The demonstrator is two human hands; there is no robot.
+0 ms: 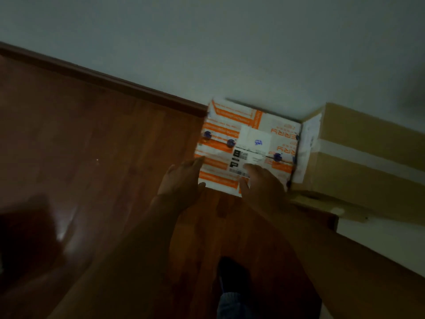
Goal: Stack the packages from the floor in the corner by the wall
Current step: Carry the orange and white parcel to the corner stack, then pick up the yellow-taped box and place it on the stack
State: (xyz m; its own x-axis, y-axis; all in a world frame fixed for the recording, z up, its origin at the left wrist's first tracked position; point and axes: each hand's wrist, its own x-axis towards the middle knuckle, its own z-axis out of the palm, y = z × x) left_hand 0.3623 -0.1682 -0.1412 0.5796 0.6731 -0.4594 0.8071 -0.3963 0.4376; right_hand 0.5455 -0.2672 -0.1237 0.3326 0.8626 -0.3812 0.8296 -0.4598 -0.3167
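Basically both hands on white-orange package, left hand fingers spread at its near-left corner, right hand flat w/ fingers spread on top, package past fingertips vs wall, touching brown box; risk: uneven push skews it.

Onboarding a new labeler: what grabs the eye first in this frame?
The white-and-orange package at centre, set against the wall, is by far the brightest thing in a dim frame. Both hands are on it: the left hand at its near-left corner, the right hand flat on its near edge. A plain brown box sits tight against its right side.
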